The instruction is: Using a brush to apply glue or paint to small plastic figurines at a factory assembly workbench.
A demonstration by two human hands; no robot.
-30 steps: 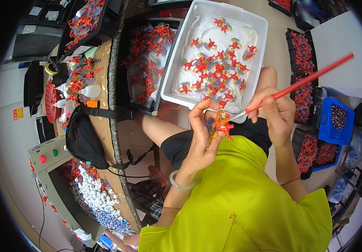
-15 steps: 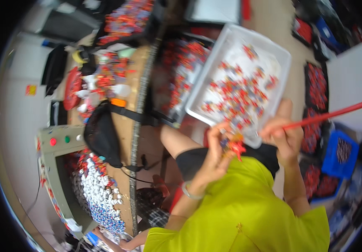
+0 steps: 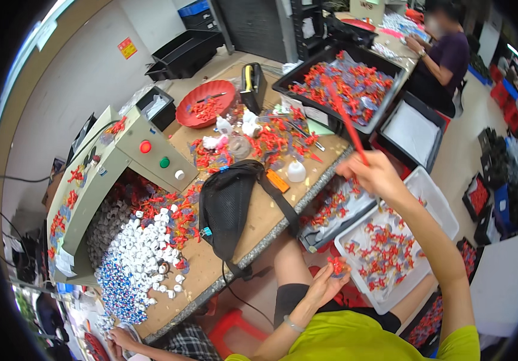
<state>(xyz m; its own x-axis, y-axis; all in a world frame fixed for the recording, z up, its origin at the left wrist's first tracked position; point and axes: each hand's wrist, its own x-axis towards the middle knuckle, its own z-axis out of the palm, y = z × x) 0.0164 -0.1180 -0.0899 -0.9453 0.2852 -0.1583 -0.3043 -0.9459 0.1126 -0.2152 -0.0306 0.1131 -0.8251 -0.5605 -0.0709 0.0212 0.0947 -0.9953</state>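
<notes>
My left hand [image 3: 325, 287], palm up over my lap, has its fingers round a small red plastic figure [image 3: 336, 266]. A slim red stick [image 3: 348, 123] is pinched in my right hand [image 3: 372, 173], raised at the table's edge. The stick points up and away. Its lower end is hidden by my fingers, so I cannot tell what tip it has. To the right of my left hand, a white tub [image 3: 441, 225] holds many loose red, purple and yellowish figures. A white bottle [image 3: 295, 172] stands on the table, left of my right hand.
On the table [image 3: 268, 224] are a black mesh pouch [image 3: 229, 204], heaped white pieces [image 3: 141, 240], a machine with buttons [image 3: 150, 150] and a red dish [image 3: 211, 90]. A black crate of figures [image 3: 346, 84] stands beyond. Another person [image 3: 445, 60] works far right.
My right hand has moved up and forward, away from my left, taking the red stick to the table edge. My left hand still holds the figure. The view has swung toward the table.
</notes>
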